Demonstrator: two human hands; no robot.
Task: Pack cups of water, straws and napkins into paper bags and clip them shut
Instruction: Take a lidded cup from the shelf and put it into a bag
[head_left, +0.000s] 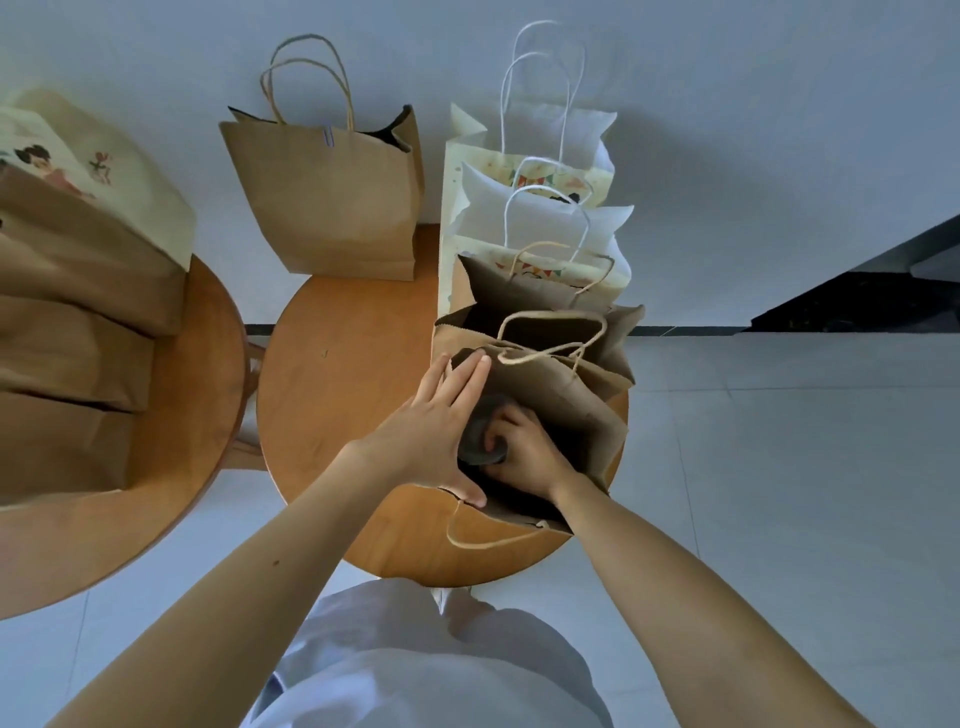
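Far left of the fingers, folded bags: a flat brown stack on a side table, well apart from the work; I judge no risk here.
Clipped bag: upright beyond the left fingertips, mouth pinched by a small clip.
Round table: carries the open bag close to its right edge; a rightward shove could slide the bag off.
Left hand: fingers straight and spread against the bag's left rim, thumb on the near rim. If they slacken, the paper may fold onto the cup.
Cup: dark-lidded, inside the bag, just right of the left fingers; whether it stands on the bag's floor cannot be told.
Right hand: down inside the bag, fingers curled round the cup's top. Letting go before it is seated could tip it and spill water.
Open bag: its thin walls would likely soften if wetted.
Spare bags: standing in a row just beyond the fingers, against the far wall.
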